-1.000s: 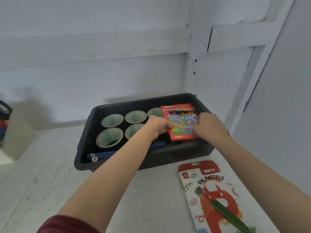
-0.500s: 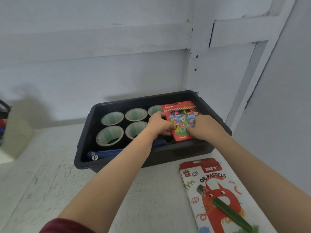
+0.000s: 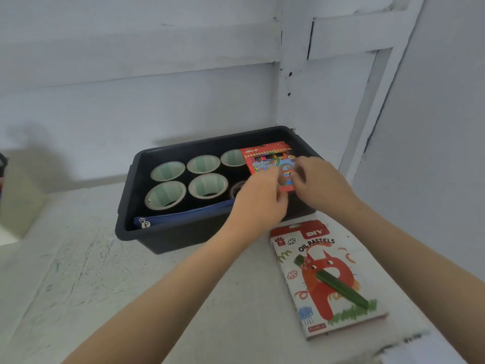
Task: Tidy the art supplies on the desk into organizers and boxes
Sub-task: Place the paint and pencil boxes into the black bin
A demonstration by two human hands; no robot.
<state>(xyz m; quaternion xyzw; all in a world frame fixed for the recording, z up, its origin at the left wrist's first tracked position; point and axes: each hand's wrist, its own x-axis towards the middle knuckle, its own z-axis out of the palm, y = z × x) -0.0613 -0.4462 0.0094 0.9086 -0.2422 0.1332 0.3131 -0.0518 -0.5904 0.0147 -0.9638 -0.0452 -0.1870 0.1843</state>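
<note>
The left hand (image 3: pixel 258 203) and right hand (image 3: pixel 321 185) had lowered the pencil box (image 3: pixel 265 158) into the bin (image 3: pixel 170 239) (almost put away); the fingers were too blurry to tell their grip.

both forearms extended forward, converging, left hand (image 3: pixel 259 199) and right hand (image 3: pixel 319 183) side by side, backs up, fingers curled, grip unclear, slightly blurred

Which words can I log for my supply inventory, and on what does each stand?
"DIY": oil pastels box, red top band.
"OIL PASTELS": same box, just below.
"Color Pencil": red pencil box.
Too blurred: pastels box's bottom label; tag on the blue pouch.
</note>
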